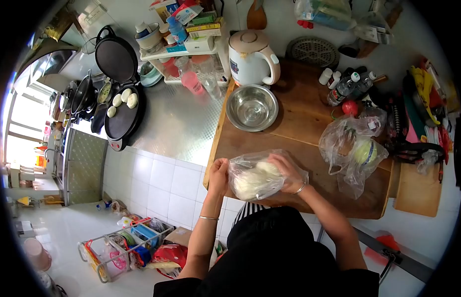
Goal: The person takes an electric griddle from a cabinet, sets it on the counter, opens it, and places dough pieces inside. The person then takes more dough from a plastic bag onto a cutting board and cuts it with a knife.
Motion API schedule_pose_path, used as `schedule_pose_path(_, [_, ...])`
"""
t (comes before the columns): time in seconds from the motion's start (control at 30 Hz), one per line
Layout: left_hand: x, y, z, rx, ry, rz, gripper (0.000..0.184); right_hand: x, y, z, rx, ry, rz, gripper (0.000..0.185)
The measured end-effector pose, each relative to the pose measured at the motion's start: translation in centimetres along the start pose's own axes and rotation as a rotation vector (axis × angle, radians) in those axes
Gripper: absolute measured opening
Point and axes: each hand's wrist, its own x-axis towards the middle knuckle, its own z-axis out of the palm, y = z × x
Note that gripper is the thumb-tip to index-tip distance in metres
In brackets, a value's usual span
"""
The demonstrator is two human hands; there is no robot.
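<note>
A clear plastic bag (260, 185) with pale white, dough-like contents (251, 182) is held at the front edge of the wooden table. My left hand (219, 177) is closed on the bag's left edge, fingers pinched together. On the right side, my right hand (290, 174) grips the bag with its fingers curved over the white contents. I cannot tell whether those fingers are inside the plastic or outside it. Just behind the bag stands a steel bowl (252, 108), with some shine inside.
The wooden table (299, 131) also carries a white kettle (252, 57), a bag with a green vegetable (364, 151) and water bottles (344, 89). To the left, an open electric griddle (122, 123) bears several white rounds (126, 95). A rack (126, 245) stands on the floor.
</note>
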Motion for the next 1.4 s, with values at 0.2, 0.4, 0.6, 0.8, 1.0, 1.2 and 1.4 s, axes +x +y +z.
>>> schedule_pose_path(0.2, [1.4, -0.5, 0.4, -0.288, 0.016, -0.025, 0.01, -1.5, -2.6, -1.4, 0.01, 0.094, -0.04, 0.071])
schedule_pose_path(0.4, [2.1, -0.4, 0.5, -0.338, 0.023, -0.088, 0.009, -2.5, -4.1, -2.4, 0.04, 0.221, -0.037, 0.069])
schedule_pose_path(0.6, [4.9, -2.2, -3.6, -0.579, 0.047, -0.121, 0.017, -3.3, -5.1, -2.4, 0.095, 0.401, 0.121, 0.074])
schedule_pose_path(0.8, [5.9, -0.3, -9.5, -0.84, 0.06, -0.162, 0.029, -5.1, -2.0, -2.4, 0.15, 0.579, 0.261, 0.077])
schedule_pose_path(1.0, [8.7, -2.8, -13.9, -0.901, 0.248, -0.096, 0.024, -7.2, -0.1, -2.9, 0.04, 0.531, 0.413, 0.077])
schedule_pose_path(1.2, [5.2, -1.6, -10.3, -0.336, 0.438, 0.012, 0.04, -7.5, 0.8, -2.8, -0.261, 0.328, 0.464, 0.073])
schedule_pose_path(1.4, [2.6, -1.8, -8.6, 0.426, 0.474, 0.432, 0.038, -6.4, 0.2, -2.2, -0.363, 0.237, 0.5, 0.069])
